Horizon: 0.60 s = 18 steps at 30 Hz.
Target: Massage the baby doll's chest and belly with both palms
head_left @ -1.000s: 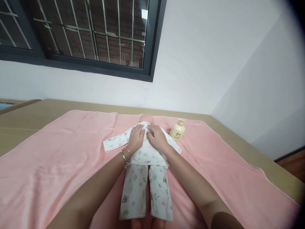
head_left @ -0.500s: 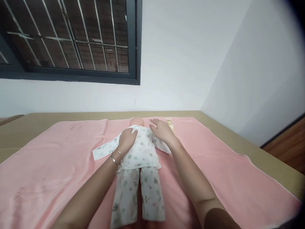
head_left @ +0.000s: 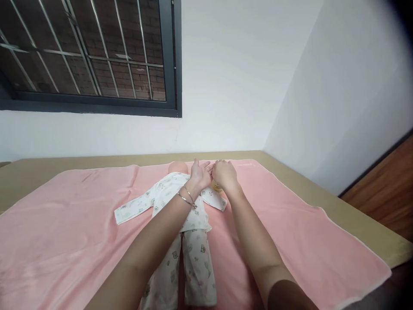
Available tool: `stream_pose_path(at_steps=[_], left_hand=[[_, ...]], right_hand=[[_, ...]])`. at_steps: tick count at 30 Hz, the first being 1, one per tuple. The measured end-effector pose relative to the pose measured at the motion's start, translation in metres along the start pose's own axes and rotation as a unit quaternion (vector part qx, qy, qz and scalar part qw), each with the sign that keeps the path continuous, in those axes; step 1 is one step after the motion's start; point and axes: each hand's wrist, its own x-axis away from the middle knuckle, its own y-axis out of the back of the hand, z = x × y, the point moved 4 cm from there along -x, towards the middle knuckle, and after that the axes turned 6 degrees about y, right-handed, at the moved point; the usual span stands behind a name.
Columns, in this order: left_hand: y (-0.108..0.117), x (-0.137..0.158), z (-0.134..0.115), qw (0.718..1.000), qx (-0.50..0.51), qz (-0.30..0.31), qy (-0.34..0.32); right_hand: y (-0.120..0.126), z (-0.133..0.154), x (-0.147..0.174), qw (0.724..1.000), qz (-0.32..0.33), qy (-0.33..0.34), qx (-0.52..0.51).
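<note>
You've got a pink blanket [head_left: 290, 228], pale-edged, over a tan table [head_left: 26, 176]. Near the blanket's far edge: pinkish doll head [head_left: 178, 167], pale yellow bottle [head_left: 217, 187]. White top [head_left: 166, 189], white trousers [head_left: 198, 267], both small green-and-brown prints. Your bracelets [head_left: 186, 199]: silver. Window frame [head_left: 170, 64]: dark grey. Wall [head_left: 232, 77]: white.

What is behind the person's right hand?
A small part of a yellow, dark-printed bottle shows behind the right hand; the bottle's top is covered and cannot be seen.
</note>
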Motion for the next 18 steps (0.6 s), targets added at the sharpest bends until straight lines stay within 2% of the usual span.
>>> stream_pose_path(at_steps=[5, 8, 11, 14, 18], left_hand=[[0.002, 0.01, 0.01, 0.999, 0.049, 0.02, 0.01], [0.018, 0.033, 0.017, 0.998, 0.048, 0.01, 0.04], [0.04, 0.062, 0.02, 0.995, 0.032, -0.039, 0.09], [0.057, 0.089, 0.012, 0.989, 0.039, -0.078, 0.116], [0.062, 0.112, -0.009, 0.992, 0.055, -0.071, 0.085]], right_hand=[[0.001, -0.003, 0.0, 0.999, -0.028, -0.01, 0.029], [0.0, 0.001, 0.002, 0.998, -0.048, -0.007, 0.037], [-0.002, 0.003, 0.003, 0.998, -0.052, -0.021, 0.026], [-0.004, 0.004, 0.007, 0.999, -0.033, -0.028, 0.001], [0.001, 0.026, 0.018, 0.998, -0.058, -0.02, -0.023]])
